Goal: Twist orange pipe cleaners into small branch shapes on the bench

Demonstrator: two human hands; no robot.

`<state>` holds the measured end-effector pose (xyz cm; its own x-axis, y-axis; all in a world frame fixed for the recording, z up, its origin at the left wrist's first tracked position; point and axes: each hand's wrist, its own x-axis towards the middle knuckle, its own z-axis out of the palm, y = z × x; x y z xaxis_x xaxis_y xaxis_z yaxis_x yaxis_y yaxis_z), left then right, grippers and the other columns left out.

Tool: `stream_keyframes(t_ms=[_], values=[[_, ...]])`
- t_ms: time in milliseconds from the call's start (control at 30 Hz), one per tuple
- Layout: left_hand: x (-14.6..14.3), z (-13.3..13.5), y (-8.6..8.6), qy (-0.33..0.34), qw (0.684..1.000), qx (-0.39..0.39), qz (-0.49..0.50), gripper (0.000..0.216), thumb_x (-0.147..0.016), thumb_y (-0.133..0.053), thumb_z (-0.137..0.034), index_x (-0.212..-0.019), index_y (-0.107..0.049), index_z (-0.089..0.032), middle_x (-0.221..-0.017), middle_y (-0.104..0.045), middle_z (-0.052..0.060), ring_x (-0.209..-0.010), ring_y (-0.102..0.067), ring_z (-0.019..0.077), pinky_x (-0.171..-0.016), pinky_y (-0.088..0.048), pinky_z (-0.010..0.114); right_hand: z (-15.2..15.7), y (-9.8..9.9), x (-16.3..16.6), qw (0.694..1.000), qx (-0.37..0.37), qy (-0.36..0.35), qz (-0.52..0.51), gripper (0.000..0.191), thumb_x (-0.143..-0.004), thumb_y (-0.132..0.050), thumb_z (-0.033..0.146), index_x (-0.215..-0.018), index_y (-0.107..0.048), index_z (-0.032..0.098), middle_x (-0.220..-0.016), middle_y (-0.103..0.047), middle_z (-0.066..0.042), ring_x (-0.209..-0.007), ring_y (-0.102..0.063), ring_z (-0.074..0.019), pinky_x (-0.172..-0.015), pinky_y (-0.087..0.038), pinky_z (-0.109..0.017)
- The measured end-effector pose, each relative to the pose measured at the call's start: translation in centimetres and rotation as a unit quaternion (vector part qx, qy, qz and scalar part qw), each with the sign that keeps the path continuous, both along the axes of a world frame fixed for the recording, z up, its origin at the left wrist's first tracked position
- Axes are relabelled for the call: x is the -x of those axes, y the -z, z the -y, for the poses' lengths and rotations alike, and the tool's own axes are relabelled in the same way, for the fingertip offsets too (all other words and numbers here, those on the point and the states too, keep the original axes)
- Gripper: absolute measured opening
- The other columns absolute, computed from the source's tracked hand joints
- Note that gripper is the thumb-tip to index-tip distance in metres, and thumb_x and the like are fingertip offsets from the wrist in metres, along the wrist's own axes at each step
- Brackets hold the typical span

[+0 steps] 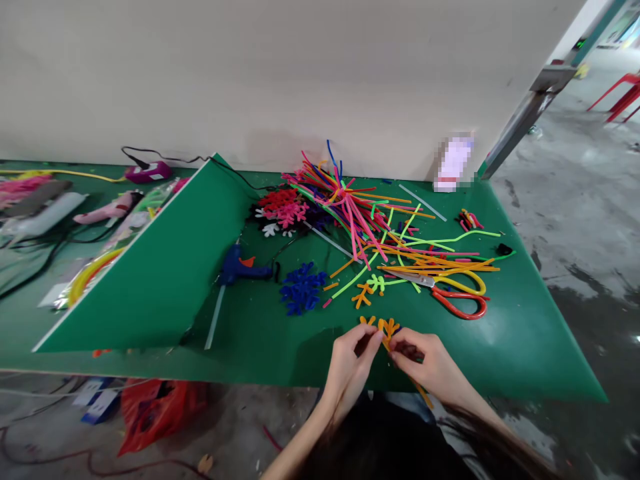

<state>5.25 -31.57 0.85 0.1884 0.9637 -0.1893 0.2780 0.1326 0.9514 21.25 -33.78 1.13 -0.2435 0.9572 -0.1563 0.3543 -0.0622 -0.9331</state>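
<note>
Near the table's front edge, my left hand and my right hand are close together, fingers pinched on an orange pipe cleaner. Its upper part is bent into small branches, and a straight tail comes out below my right hand. Part of it is hidden by my fingertips. Just beyond lie an orange branched piece and a lime green one. A blue pipe-cleaner snowflake rests to the left. Scissors with one yellow and one red handle lie beyond my right hand.
Behind is a heap of coloured pipe cleaners, beside red and pink snowflakes. A blue glue gun with a clear stick lies left, near a slanting green board. A phone-like blurred object leans on the wall.
</note>
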Motion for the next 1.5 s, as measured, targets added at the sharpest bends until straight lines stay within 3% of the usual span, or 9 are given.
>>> stream_keyframes(t_ms=[200, 333, 433, 567, 667, 833, 1100, 1267, 1500], values=[[0.6, 0.4, 1.1, 0.016, 0.956, -0.272, -0.105, 0.013, -0.084, -0.051, -0.015, -0.073, -0.057, -0.014, -0.063, -0.049, 0.0, -0.054, -0.044, 0.0092, -0.051, -0.035, 0.019, -0.4, -0.1, -0.7, 0.935, -0.291, -0.022, 0.202, 0.017, -0.09, -0.045, 0.012, -0.091, -0.061, 0.016, -0.089, -0.059, -0.008, -0.076, -0.057, -0.0154, -0.064, -0.045, -0.025], [0.7, 0.9, 1.6, 0.034, 0.954, -0.284, -0.094, 0.013, -0.083, -0.051, -0.012, -0.072, -0.057, -0.014, -0.06, -0.048, -0.001, -0.05, -0.042, 0.008, -0.048, -0.036, 0.018, -1.0, -0.8, -1.1, 0.881, -0.372, -0.059, 0.285, 0.02, -0.09, -0.043, 0.011, -0.09, -0.063, 0.015, -0.084, -0.058, -0.009, -0.075, -0.054, -0.0178, -0.066, -0.042, -0.03], [0.7, 1.0, 1.6, 0.041, 0.967, -0.245, -0.05, 0.013, -0.084, -0.053, -0.013, -0.072, -0.058, -0.014, -0.061, -0.053, 0.0, -0.051, -0.048, 0.0083, -0.047, -0.041, 0.016, -1.2, -1.3, -1.1, 0.928, -0.302, -0.067, 0.208, 0.015, -0.089, -0.046, 0.013, -0.085, -0.061, 0.016, -0.075, -0.06, -0.005, -0.068, -0.052, -0.016, -0.064, -0.041, -0.03], [0.3, 0.7, 1.4, 0.032, 0.964, -0.265, -0.012, 0.009, -0.081, -0.059, -0.012, -0.073, -0.063, -0.014, -0.069, -0.061, 0.004, -0.063, -0.058, 0.012, -0.06, -0.049, 0.02, -1.5, -1.7, -0.6, 0.999, -0.024, 0.018, -0.015, 0.009, -0.082, -0.054, 0.018, -0.073, -0.054, 0.018, -0.059, -0.058, 0.001, -0.051, -0.049, -0.0105, -0.05, -0.038, -0.023], [-0.2, 0.7, 1.5, -0.009, 0.96, -0.279, -0.008, 0.009, -0.079, -0.062, -0.013, -0.07, -0.064, -0.013, -0.073, -0.062, 0.006, -0.068, -0.061, 0.0142, -0.064, -0.051, 0.022, -1.8, -1.7, 0.0, 0.971, 0.128, 0.074, -0.187, 0.014, -0.079, -0.058, 0.024, -0.07, -0.05, 0.018, -0.055, -0.06, 0.003, -0.042, -0.051, -0.0098, -0.046, -0.037, -0.023], [-0.3, 1.2, 1.9, -0.051, 0.966, -0.25, -0.031, 0.009, -0.083, -0.059, -0.015, -0.077, -0.066, -0.013, -0.062, -0.059, 0.002, -0.053, -0.052, 0.0103, -0.049, -0.044, 0.019, -1.8, -1.0, 1.1, 0.949, 0.123, 0.127, -0.26, 0.016, -0.077, -0.062, 0.027, -0.071, -0.051, 0.018, -0.059, -0.065, 0.001, -0.046, -0.058, -0.0121, -0.049, -0.039, -0.023], [0.4, 1.3, 1.1, -0.012, 0.944, -0.308, -0.115, 0.011, -0.086, -0.052, -0.013, -0.08, -0.062, -0.015, -0.069, -0.062, 0.004, -0.063, -0.054, 0.0142, -0.058, -0.047, 0.024, -1.6, 0.0, 1.9, 0.976, -0.009, 0.155, -0.155, 0.016, -0.079, -0.064, 0.024, -0.067, -0.057, 0.017, -0.078, -0.061, -0.002, -0.07, -0.058, -0.0133, -0.064, -0.046, -0.025], [1.1, 0.9, -0.2, 0.011, 0.969, -0.229, -0.091, 0.017, -0.085, -0.05, -0.017, -0.069, -0.056, -0.015, -0.063, -0.055, 0.002, -0.059, -0.05, 0.0128, -0.055, -0.043, 0.023, -1.4, -0.4, 0.7, 0.979, -0.2, 0.023, -0.028, 0.008, -0.089, -0.051, 0.018, -0.091, -0.059, 0.017, -0.094, -0.059, -0.007, -0.086, -0.058, -0.0154, -0.075, -0.049, -0.029], [1.9, 0.7, -2.1, 0.109, 0.984, 0.099, 0.098, 0.023, -0.079, -0.057, -0.034, -0.066, -0.053, -0.015, -0.06, -0.045, -0.003, -0.058, -0.043, 0.0097, -0.054, -0.037, 0.02, -1.4, -2.6, -2.0, 0.815, -0.478, -0.242, 0.219, 0.029, -0.093, -0.032, 0.009, -0.111, -0.055, 0.008, -0.095, -0.067, -0.014, -0.084, -0.061, -0.0205, -0.076, -0.051, -0.037]])
